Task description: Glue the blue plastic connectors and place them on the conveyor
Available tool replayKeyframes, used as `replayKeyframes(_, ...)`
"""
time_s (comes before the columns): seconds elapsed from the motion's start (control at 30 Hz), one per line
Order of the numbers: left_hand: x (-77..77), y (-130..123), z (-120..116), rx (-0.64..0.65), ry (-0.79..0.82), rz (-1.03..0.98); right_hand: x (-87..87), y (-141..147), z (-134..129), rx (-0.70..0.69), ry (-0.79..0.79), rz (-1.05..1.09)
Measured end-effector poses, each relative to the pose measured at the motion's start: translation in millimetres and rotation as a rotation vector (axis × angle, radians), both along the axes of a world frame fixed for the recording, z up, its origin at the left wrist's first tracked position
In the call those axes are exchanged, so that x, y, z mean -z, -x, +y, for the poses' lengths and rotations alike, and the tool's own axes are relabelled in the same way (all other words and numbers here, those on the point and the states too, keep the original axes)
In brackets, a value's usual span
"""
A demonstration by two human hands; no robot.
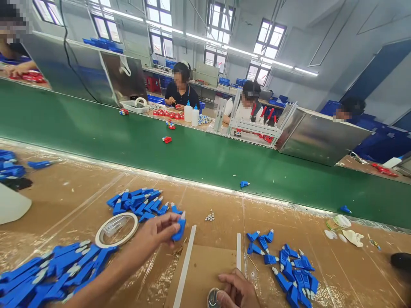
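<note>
My left hand [163,227] pinches a blue plastic piece [180,229] with a pale tip pointing up, just above the table. My right hand [239,291] is low in the view, fingers curled, with its thumb on a small round container [212,298] that has a shiny rim; its lower part is cut off. Beneath the hands lies a brown cardboard sheet [208,265] with white strips along its sides. Just behind my left hand is a pile of blue pieces [138,201]. A tiny heap of grey-white bits [209,215] sits beyond the cardboard.
Blue parts [61,269] lie at lower left, near a tape roll [99,233]. More blue pieces [297,271] are scattered at right. Past the table edge runs a green conveyor belt [205,160] carrying a few red and blue parts. Several people sit at the far side, beside white bottles [195,116].
</note>
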State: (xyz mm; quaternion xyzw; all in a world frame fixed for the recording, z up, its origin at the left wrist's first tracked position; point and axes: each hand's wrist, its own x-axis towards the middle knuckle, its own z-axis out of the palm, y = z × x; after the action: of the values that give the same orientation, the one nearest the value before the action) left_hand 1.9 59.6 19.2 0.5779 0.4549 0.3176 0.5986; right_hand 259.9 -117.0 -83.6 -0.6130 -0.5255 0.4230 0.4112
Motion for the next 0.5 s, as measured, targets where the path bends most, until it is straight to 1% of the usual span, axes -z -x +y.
replayKeyframes(0.03, 5.6, -2, -14, 0.002, 0.082, -0.089, 0.5, 2, 2, -0.027, -0.001, -0.008)
replayKeyframes(0.1, 14.7, -6, -33, -0.018, 0.215, -0.200, -1.1, 6, 6, -0.065, -0.007, -0.036)
replayKeyframes(0.2, 22.5, -11, -48, -0.051, 0.328, -0.305, -5.8, 10, 9, -0.071, -0.041, -0.093)
replayKeyframes(0.37, 23.7, -17, -59, -0.017, 0.407, -0.393, -12.1, 15, 6, -0.014, -0.225, -0.252)
replayKeyframes(0.5, 21.9, -25, -71, -0.003, 0.525, -0.496, -16.6, 15, 1, -0.012, -0.288, -0.300)
